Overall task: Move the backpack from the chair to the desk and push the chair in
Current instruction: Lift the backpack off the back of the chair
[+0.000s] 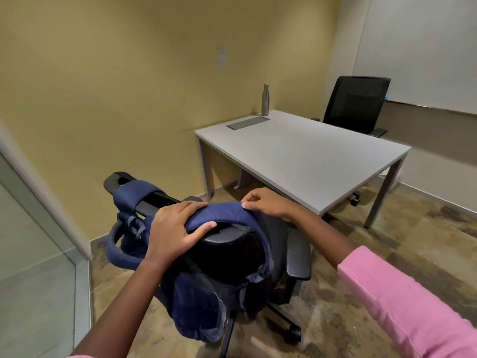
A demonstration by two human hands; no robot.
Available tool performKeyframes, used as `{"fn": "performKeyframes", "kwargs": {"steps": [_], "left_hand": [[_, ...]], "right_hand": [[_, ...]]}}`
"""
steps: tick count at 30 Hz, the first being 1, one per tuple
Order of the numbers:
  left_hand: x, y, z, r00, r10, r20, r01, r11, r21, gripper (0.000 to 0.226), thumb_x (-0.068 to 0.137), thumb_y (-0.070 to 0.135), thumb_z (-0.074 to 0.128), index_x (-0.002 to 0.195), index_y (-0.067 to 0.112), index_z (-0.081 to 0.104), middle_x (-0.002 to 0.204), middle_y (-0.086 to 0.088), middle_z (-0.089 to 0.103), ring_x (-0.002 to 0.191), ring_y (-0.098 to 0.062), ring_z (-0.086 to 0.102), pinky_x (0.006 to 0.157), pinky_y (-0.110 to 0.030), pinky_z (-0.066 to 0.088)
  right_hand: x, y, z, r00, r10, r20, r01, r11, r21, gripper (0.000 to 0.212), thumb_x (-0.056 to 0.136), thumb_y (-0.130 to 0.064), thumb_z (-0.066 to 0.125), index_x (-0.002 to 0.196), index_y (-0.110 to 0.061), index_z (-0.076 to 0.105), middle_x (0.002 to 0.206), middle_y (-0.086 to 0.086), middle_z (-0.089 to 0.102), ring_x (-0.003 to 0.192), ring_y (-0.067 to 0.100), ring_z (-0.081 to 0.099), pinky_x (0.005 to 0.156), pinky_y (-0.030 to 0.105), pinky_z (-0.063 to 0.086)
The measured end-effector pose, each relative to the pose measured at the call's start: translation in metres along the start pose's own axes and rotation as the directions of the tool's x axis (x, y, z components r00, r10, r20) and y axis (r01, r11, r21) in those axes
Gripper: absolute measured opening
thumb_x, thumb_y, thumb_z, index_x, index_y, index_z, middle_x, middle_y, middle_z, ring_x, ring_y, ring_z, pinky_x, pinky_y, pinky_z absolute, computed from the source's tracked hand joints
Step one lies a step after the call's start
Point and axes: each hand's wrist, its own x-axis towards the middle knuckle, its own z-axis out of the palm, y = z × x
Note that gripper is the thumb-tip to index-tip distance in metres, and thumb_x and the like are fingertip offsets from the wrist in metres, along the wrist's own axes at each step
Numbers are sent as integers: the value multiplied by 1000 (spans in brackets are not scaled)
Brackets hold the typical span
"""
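Navy blue fabric backpack (206, 288) hangs over the backrest of the black swivel office chair (296, 257), shoulder straps looped across its top edge. Left hand (173, 231) is clenched on one strap; right hand (265, 202) pinches the same strap further along. Grey rectangular counter (309, 161) stands beyond, steel bottle (265, 100) at its far corner. Risk: a strap snagging the backrest on lifting, rolling or tipping the chair.

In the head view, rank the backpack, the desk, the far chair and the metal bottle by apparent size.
1. Desk
2. Backpack, though it lies much nearer the camera, so its true size against the desk is unsure
3. Far chair
4. Metal bottle
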Motion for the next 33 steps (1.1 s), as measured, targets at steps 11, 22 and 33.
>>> {"fn": "performKeyframes", "kwargs": {"steps": [11,22,33], "left_hand": [[-9,19,10,998,16,-60,-20,997,-72,46,78,43,46,113,17,62,105,-4,69,94,-27,64,86,-28,36],[-10,45,24,998,63,-11,-63,998,19,53,79,48,45,113,10,61,101,-8,69,90,-28,65,85,-31,38],[-25,46,20,978,203,40,-202,979,-22,53,79,32,58,124,4,53,125,-15,61,120,-33,53,106,-45,35]], "right_hand": [[-49,-14,-13,986,-6,-166,3,1000,-17,18,84,-30,61,75,-15,62,75,-2,60,73,13,54,68,24,40],[-94,-26,46,966,-253,-50,165,755,-634,83,82,-46,57,145,-19,10,157,0,14,144,16,3,117,47,5],[-87,-15,57,884,-415,-215,143,677,-722,52,86,-22,52,135,-14,38,138,5,50,128,19,43,113,35,24]]}}
